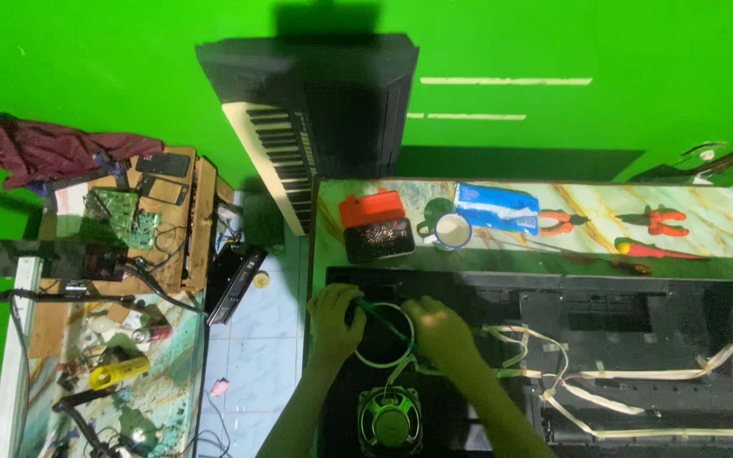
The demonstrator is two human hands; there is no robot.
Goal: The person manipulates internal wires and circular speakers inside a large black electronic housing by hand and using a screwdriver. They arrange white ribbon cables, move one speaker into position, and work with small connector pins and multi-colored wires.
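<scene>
My left hand (pixel 334 321) and my right hand (pixel 439 332) rest on the left end of a long black opened casing (pixel 621 315). Between them they hold a thin green-handled tool (pixel 383 320), a screwdriver by its look, laid across a round white-rimmed opening (pixel 382 337). Its tip is hidden under my right hand. A loose round speaker (pixel 390 421) lies just below the opening. Flat beige ribbon cables (pixel 587 392) run from my right hand across the casing.
On the marbled table (pixel 604 212) behind the casing lie an orange-lidded box of screws (pixel 378 227), a mug (pixel 452 230), a blue packet (pixel 495 207), red pliers (pixel 563 222) and cutters (pixel 663 220). A keyboard (pixel 286 157) leans at the back. A cluttered bench (pixel 120 246) stands left.
</scene>
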